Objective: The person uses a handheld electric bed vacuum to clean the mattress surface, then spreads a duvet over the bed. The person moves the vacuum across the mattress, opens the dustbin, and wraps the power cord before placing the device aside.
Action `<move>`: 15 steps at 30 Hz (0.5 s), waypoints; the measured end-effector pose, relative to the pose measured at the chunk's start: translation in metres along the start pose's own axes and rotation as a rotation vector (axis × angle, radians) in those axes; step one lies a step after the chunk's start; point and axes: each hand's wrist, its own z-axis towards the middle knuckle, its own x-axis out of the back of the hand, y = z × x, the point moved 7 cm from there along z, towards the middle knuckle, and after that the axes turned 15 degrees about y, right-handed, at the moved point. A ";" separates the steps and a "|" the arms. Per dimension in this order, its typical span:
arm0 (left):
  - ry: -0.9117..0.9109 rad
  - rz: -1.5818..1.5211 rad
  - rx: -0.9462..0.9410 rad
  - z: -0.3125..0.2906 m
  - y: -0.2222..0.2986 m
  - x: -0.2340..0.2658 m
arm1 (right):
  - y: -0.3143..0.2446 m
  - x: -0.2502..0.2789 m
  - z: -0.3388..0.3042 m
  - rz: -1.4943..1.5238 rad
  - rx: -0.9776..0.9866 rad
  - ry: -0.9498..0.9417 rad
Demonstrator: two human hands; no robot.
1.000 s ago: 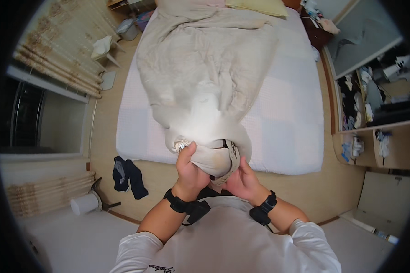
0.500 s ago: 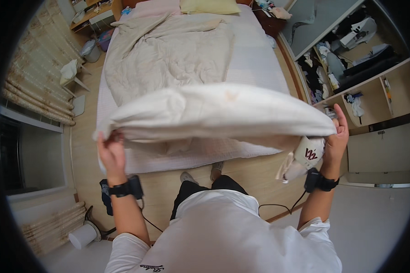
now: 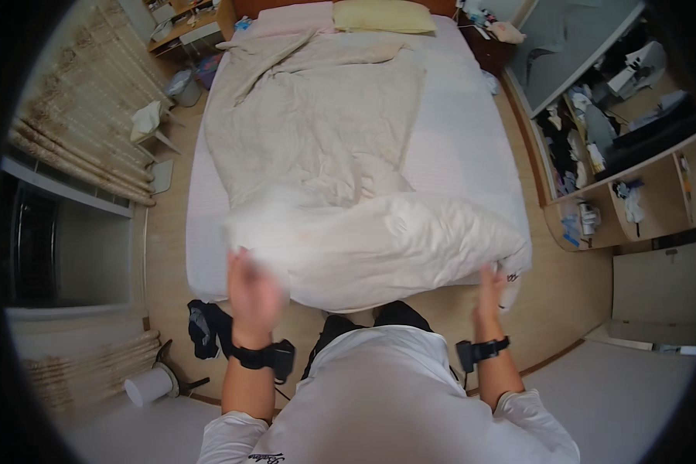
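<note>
A cream quilt (image 3: 379, 247) lies bunched in a thick fold across the foot of the bed, and its left end is blurred by motion. My left hand (image 3: 257, 298) is raised at the fold's near left edge; motion smears its fingers, so its grip cannot be made out. Toward the quilt's right corner, my right hand (image 3: 487, 298) has its fingertips closed at the near edge. Beside those fingers hangs a pale tag with dark marks. The rest of the quilt spreads wrinkled toward the pillows.
The bed (image 3: 472, 162) has a pale sheet, with a pink pillow (image 3: 295, 18) and a yellow pillow (image 3: 383, 15) at its head. An open wardrobe with clothes stands right. A chair (image 3: 153, 124) and curtains are left; dark clothing (image 3: 201, 329) and a tipped white bin (image 3: 148, 385) lie lower left.
The quilt's raised near part has come down onto the foot of the bed. Both hands have lowered and moved closer together. The head view has shifted, too.
</note>
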 end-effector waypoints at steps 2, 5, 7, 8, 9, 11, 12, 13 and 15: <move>-0.261 0.023 -0.031 -0.018 -0.016 -0.044 | 0.101 -0.047 -0.039 -0.075 -0.830 -0.318; -0.229 0.207 -0.102 -0.018 -0.028 -0.065 | 0.140 -0.107 -0.045 -0.012 -0.985 -0.665; -0.104 0.387 -0.131 0.004 -0.037 -0.046 | 0.155 -0.140 -0.033 0.050 -0.879 -0.794; 0.006 0.501 -0.131 0.019 -0.046 -0.023 | 0.163 -0.153 -0.021 0.091 -0.839 -0.778; 0.090 0.575 -0.128 0.037 -0.057 0.006 | 0.174 -0.157 -0.002 0.088 -0.801 -0.700; 0.283 0.688 -0.049 0.076 -0.089 0.088 | 0.192 -0.162 0.033 0.160 -0.777 -0.675; 0.486 0.717 0.059 0.089 -0.107 0.148 | 0.204 -0.162 0.046 0.153 -0.791 -0.714; 0.666 0.742 0.148 0.097 -0.120 0.209 | 0.217 -0.163 0.055 0.141 -0.792 -0.755; 0.862 0.735 0.372 0.098 -0.151 0.321 | 0.244 -0.154 0.093 0.131 -0.790 -0.707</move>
